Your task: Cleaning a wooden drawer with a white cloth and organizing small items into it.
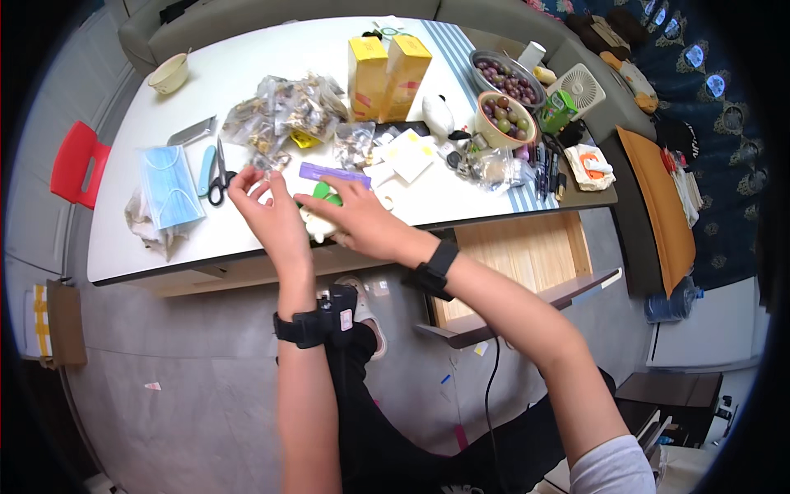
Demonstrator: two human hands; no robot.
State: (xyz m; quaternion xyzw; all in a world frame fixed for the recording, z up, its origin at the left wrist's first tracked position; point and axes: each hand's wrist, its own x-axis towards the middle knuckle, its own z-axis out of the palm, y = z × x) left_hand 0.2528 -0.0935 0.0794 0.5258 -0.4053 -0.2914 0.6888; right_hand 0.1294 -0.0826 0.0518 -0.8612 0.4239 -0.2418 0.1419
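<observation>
My left hand [268,213] is raised above the front edge of the white table, fingers curled and thumb up. Whether something small sits between its fingertips is not visible. To its right, my right hand [367,219] reaches over a small white figure [321,226], its index finger and thumb apart. Whether its lower fingers grip the figure is hidden. Green leaf-shaped pieces [321,190] show beside the right thumb. A purple ruler-like strip [330,173] lies just beyond that hand. Black-handled scissors [219,185] and a light-blue folding-type handle [207,171] lie left of my left hand.
Plastic bags of dried brown pieces [308,108] pile up beyond my hands, near two yellow boxes [368,80]. A blue face mask [170,188] lies left. Grapes fill a bowl [503,139] and a metal basin [537,102]. An open drawer [524,247] juts out below the right side.
</observation>
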